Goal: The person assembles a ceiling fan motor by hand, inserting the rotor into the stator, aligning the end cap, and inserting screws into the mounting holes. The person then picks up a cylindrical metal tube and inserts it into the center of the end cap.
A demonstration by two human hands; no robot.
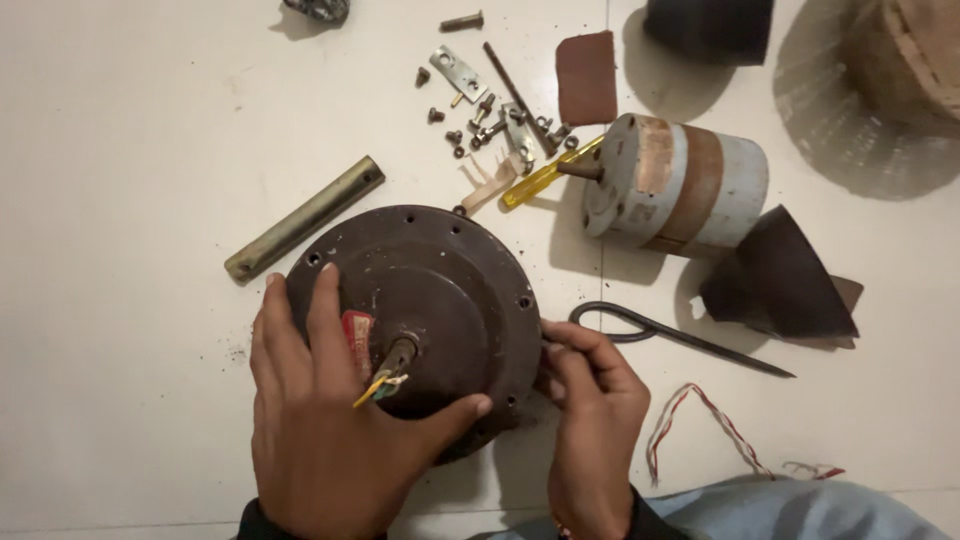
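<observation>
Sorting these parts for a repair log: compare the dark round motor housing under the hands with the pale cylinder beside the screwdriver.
The dark round motor housing is flat, wide and lies face up; the pale cylinder is taller, rust-banded and lies on its side. The left hand rests on the housing; nothing touches the cylinder. Both have a central shaft.

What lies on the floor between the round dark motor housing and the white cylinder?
In the head view, between the housing and the cylinder lies only bare floor, with shadow.
</observation>
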